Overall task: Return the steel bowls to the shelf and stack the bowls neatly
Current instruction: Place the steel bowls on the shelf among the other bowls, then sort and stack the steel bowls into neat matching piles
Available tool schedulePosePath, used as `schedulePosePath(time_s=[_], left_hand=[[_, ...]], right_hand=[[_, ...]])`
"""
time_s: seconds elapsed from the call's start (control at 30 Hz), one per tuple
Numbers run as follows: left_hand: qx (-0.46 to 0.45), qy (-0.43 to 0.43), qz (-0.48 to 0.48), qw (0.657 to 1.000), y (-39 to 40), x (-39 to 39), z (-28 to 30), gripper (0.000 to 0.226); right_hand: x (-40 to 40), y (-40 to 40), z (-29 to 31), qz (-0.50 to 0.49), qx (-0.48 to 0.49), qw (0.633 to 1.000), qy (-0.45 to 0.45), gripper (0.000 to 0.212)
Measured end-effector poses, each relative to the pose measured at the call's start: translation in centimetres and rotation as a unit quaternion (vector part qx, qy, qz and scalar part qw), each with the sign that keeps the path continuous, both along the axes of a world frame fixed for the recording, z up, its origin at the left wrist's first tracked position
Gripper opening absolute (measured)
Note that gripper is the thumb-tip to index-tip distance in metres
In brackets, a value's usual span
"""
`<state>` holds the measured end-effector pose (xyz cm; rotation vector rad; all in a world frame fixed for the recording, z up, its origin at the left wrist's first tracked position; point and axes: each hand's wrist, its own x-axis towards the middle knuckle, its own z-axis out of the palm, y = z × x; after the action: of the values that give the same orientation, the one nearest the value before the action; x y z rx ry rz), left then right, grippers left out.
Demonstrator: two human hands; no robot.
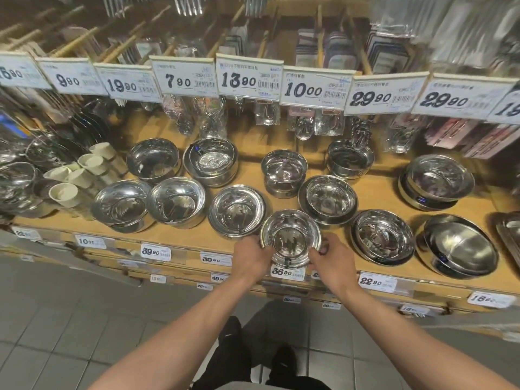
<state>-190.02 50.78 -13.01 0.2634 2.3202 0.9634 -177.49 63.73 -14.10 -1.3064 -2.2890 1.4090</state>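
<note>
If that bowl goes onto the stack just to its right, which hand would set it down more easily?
Probably the right hand: it grips the held bowl on the side nearest the neighbouring stack. The left hand would have to cross over.

Small print on the price tags [312, 90] at twelve o'clock is blurred, the tray [510, 233] at three o'clock is edge-cropped, and fingertips vanish behind the held bowl [290, 238].
</note>
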Motion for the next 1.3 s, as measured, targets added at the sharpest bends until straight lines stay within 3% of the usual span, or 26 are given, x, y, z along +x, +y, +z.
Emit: schedulePosePath(time_s=[0.33,0.47,0.63,1.0,1.2,1.3], left_hand=[[0.019,0.002,-0.008,1.000,-1.1,-0.2,0.5,0.014],[0.078,-0.076,0.063,0.992,-5.1,-1.6,1.3,0.014],[0.086,-0.031,0.138,0.986,-9.1,-5.3,2.8,0.010],[0.091,-0.059,0.142,0.984,-7.1,-7.0,3.4,0.045],[0.076,-0.041,0.171,0.982,-6.4,-8.7,1.9,0.014],[0.031,0.017,0.167,0.985,-5.9,-9.2,1.4,0.016]], right_hand=[[0.3,0.6,1.4,0.004,-0.064,0.998,-0.025,0.041],[3.3,2.1,3.8,-0.026,-0.068,0.997,-0.009,0.026],[6.4,4.7,6.3,-0.046,-0.081,0.994,0.051,0.009],[9.4,5.9,7.4,-0.118,-0.132,0.978,0.107,0.012],[10.9,6.3,7.4,-0.170,-0.132,0.971,0.108,0.014],[11.0,6.4,7.2,-0.179,-0.137,0.967,0.119,0.014]])
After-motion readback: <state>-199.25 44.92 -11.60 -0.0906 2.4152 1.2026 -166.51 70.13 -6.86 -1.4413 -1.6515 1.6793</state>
